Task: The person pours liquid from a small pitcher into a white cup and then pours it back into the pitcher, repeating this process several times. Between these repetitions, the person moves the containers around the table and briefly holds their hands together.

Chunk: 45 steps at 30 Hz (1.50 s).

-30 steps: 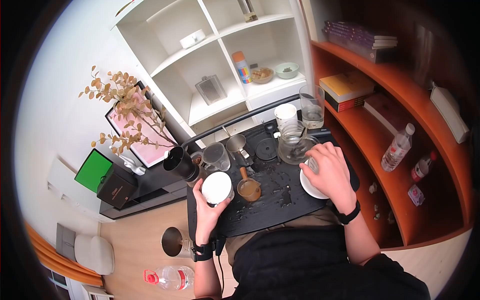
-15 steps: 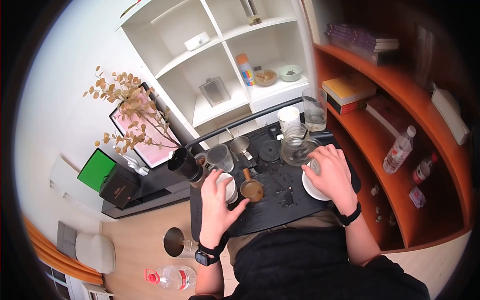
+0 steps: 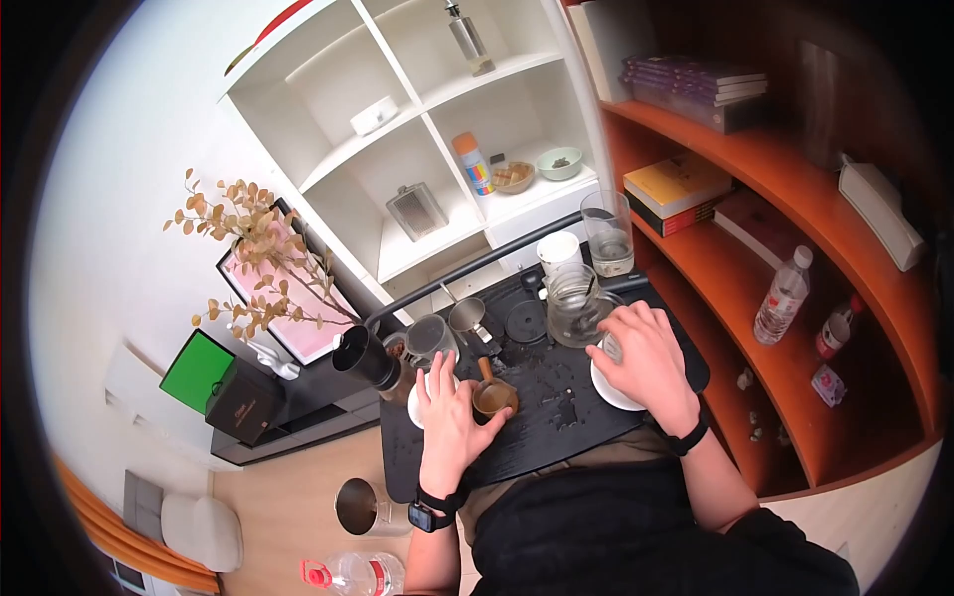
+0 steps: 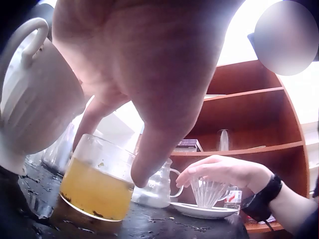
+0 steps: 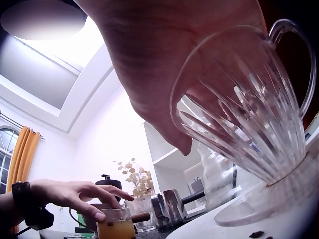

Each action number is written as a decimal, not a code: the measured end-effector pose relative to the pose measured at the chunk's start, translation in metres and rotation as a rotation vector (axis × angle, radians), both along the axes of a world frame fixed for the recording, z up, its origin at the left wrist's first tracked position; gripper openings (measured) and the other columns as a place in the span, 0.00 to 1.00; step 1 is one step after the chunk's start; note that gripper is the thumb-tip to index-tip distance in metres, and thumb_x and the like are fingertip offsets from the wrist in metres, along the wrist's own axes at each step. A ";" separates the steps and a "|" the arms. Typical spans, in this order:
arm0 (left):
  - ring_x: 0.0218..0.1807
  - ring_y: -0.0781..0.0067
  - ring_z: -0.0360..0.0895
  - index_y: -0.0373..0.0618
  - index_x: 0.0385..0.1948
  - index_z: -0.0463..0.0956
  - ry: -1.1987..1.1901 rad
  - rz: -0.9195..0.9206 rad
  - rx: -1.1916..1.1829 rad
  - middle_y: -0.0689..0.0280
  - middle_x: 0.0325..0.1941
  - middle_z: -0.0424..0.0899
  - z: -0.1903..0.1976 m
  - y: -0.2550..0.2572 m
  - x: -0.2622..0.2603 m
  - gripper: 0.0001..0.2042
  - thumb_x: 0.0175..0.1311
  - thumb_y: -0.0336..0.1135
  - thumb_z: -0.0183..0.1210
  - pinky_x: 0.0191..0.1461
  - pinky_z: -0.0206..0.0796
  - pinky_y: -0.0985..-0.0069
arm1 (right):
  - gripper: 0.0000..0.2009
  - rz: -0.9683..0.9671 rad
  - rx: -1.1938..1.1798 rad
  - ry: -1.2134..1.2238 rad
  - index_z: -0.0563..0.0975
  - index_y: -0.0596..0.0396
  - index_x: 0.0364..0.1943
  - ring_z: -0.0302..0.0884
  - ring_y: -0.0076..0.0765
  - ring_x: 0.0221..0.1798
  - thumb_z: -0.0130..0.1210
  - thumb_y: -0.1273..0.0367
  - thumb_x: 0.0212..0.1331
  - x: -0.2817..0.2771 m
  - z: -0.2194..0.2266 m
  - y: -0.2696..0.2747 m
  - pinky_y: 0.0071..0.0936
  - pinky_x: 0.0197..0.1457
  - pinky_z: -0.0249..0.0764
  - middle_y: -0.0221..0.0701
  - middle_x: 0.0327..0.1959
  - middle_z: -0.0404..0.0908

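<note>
My left hand spreads over a small glass pot with a wooden handle and amber liquid inside. In the left wrist view its thumb tip is right at the pot's rim, and another finger reaches down behind the far side. A white fluted cup with a handle stands left of that hand; in the head view the fingers partly cover it. My right hand curves over a clear ribbed dripper, holding it near the rim. The dripper stands upright on a white saucer.
A wet black tray bears these things. Along its back are a glass server, white paper cup, tall glass, round black lid, metal cup, clear cup and black grinder. A wooden bookcase flanks the right.
My left hand has let go of the white cup, leaving it at the left, and moved right over the glass pot. My right hand has stayed at the dripper. The head view has shifted slightly.
</note>
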<state>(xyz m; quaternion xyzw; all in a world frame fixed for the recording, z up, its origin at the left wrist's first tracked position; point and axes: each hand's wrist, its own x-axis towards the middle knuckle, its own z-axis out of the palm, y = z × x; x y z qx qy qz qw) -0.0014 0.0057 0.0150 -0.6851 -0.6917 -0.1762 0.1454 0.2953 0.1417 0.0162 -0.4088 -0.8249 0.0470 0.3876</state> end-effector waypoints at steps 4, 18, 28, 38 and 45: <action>0.91 0.34 0.62 0.42 0.50 0.88 -0.034 -0.011 0.035 0.42 0.84 0.74 0.001 -0.001 0.003 0.29 0.57 0.54 0.86 0.95 0.45 0.34 | 0.17 0.001 0.001 0.003 0.93 0.58 0.48 0.83 0.44 0.61 0.75 0.58 0.66 0.000 -0.001 0.000 0.42 0.70 0.72 0.32 0.50 0.91; 0.57 0.51 0.88 0.41 0.56 0.80 -0.547 0.047 0.273 0.57 0.51 0.89 0.046 -0.032 -0.006 0.27 0.58 0.37 0.84 0.63 0.79 0.57 | 0.18 0.013 -0.009 0.011 0.93 0.59 0.50 0.82 0.44 0.63 0.76 0.59 0.66 0.000 -0.001 0.000 0.43 0.71 0.73 0.33 0.51 0.91; 0.57 0.53 0.91 0.39 0.58 0.81 -0.638 0.119 0.336 0.53 0.52 0.94 0.047 -0.048 -0.033 0.28 0.60 0.37 0.83 0.68 0.80 0.58 | 0.18 0.036 -0.009 -0.003 0.92 0.60 0.51 0.83 0.45 0.63 0.77 0.60 0.65 0.001 0.004 0.000 0.43 0.72 0.74 0.35 0.52 0.91; 0.57 0.51 0.89 0.41 0.60 0.81 -0.589 0.194 0.305 0.54 0.52 0.93 0.040 -0.052 -0.043 0.30 0.58 0.40 0.84 0.67 0.79 0.56 | 0.19 0.061 -0.002 -0.001 0.92 0.62 0.51 0.85 0.47 0.63 0.79 0.63 0.61 0.002 0.010 -0.001 0.45 0.74 0.76 0.38 0.54 0.93; 0.54 0.54 0.88 0.40 0.57 0.82 -0.383 0.254 0.344 0.56 0.50 0.92 0.040 -0.053 -0.045 0.28 0.56 0.37 0.83 0.66 0.79 0.58 | 0.19 0.087 0.041 0.001 0.92 0.64 0.49 0.87 0.51 0.64 0.80 0.64 0.59 0.001 0.013 0.000 0.48 0.77 0.77 0.41 0.53 0.94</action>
